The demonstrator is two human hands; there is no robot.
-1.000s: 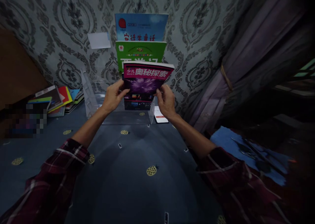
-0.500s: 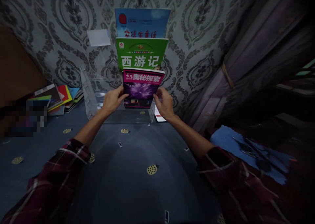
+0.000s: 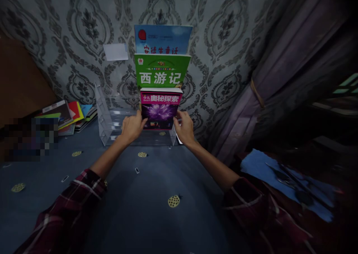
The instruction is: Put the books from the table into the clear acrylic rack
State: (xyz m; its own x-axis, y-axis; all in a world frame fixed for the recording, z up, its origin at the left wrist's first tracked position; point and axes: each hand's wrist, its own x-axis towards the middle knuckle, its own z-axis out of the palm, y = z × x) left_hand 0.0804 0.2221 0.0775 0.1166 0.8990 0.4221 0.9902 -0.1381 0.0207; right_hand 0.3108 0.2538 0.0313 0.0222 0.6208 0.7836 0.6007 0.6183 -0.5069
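A purple-and-pink book (image 3: 160,110) stands almost upright between my two hands, its front cover facing me. My left hand (image 3: 132,126) is closed on its left edge, thumb at the front. My right hand (image 3: 185,127) grips the right edge in the same way. Behind it, a green book (image 3: 162,71) and a blue book (image 3: 163,38) rise in steps, each higher than the one before. The clear plastic tiered rack (image 3: 104,123) surrounds the lower part of the books. Whether the held book rests on a tier is hard to make out.
On the left lies a stack of books (image 3: 68,114) beside a brown panel (image 3: 21,82). A white card (image 3: 115,51) stands out against the patterned wall. At right are a tied curtain (image 3: 240,112) and a blue cloth (image 3: 257,164) with scissors (image 3: 279,175) on it.
Both hands and the purple-and-pink book sit lower in the view. The whole scene has also shifted down somewhat. The book's cover now looks more level and shorter.
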